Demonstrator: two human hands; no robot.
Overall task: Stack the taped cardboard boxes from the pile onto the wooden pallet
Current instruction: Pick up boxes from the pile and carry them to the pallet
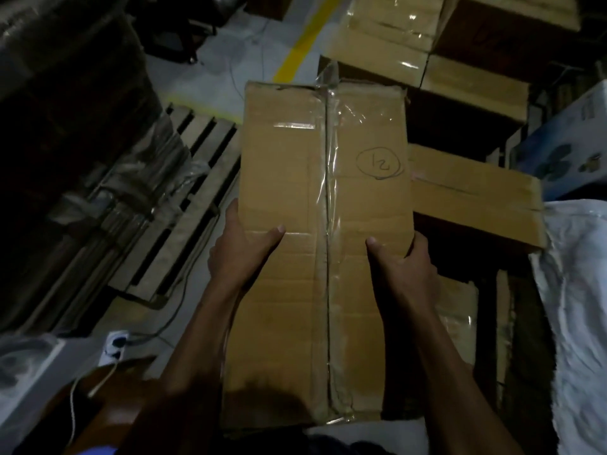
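A long taped cardboard box (315, 198) marked "12" in a circle fills the middle of the view, held up in front of me. My left hand (243, 247) grips its left edge, thumb on top. My right hand (404, 261) grips its right edge the same way. The wooden pallet (193, 205) lies on the floor to the left, its slats partly covered by wrapped flat bundles (108, 205). More taped boxes (473, 195) lie piled to the right and behind.
A yellow floor line (305, 41) runs at the top. A power strip with a cable (115, 346) lies on the floor at lower left. A white sack (578, 290) sits at the right. A blue printed carton (568, 149) stands at the far right.
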